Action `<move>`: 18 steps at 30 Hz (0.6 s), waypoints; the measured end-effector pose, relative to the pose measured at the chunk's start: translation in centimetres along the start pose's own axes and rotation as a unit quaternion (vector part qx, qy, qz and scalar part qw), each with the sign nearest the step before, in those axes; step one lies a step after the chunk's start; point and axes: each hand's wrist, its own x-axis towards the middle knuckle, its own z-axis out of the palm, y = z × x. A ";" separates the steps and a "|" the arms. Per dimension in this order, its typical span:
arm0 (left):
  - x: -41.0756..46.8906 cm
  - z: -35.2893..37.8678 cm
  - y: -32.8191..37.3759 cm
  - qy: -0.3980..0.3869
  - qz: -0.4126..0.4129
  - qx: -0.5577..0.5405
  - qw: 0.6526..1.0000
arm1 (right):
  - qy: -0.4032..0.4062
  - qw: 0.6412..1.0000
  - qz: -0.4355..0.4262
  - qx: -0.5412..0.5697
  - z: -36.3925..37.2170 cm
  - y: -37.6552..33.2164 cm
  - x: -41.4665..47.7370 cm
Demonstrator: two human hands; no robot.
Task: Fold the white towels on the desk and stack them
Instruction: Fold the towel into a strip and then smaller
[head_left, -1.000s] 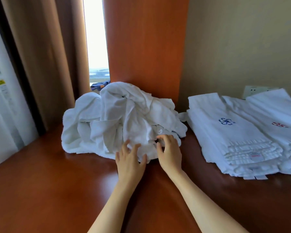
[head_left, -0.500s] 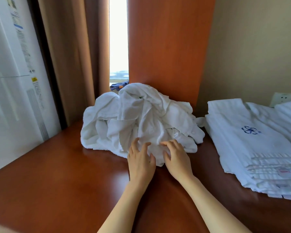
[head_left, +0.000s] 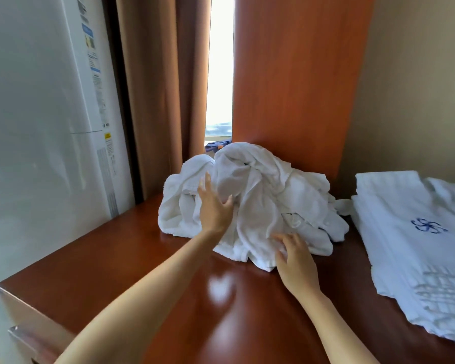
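Towels (head_left: pixel 268 195) lie crumpled in a heap at the back of our wooden desk (head_left: pixel 221 306), against the upright panel (head_left: pixel 294 82). Our left hand (head_left: pixel 214 210) rests on the heap's left side, fingers straight and spread. Our right hand (head_left: pixel 296 257) grips the near hem with curled fingers. A folded stack (head_left: pixel 405 248) lies just to the right.

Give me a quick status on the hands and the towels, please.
Left hand open, resting on crumpled towel pile. Right hand pinching its front edge. Folded stack at right.
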 end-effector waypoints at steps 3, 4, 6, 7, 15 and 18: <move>1.5 -0.5 -0.3 -0.040 -0.013 0.106 0.993 | -0.005 1.000 0.004 0.013 -0.1 0.0 -0.1; 1.5 -0.7 -0.6 -0.046 -0.003 0.145 0.988 | -0.006 1.000 0.002 0.017 -0.1 0.1 -0.1; 1.0 -1.2 -1.3 -0.057 0.037 0.184 0.981 | -0.006 1.000 0.001 0.024 -0.2 0.1 -0.1; 0.7 -1.5 -1.6 -0.056 0.060 0.190 0.978 | -0.005 1.000 0.001 0.027 -0.2 0.2 -0.1; -4.7 -4.2 -0.1 -0.065 0.251 0.171 0.951 | -0.014 1.000 -0.003 0.001 0.0 0.4 -0.2; -7.4 -5.6 -0.5 -0.086 0.291 0.174 0.937 | -0.007 1.000 -0.004 0.016 0.0 0.6 -0.3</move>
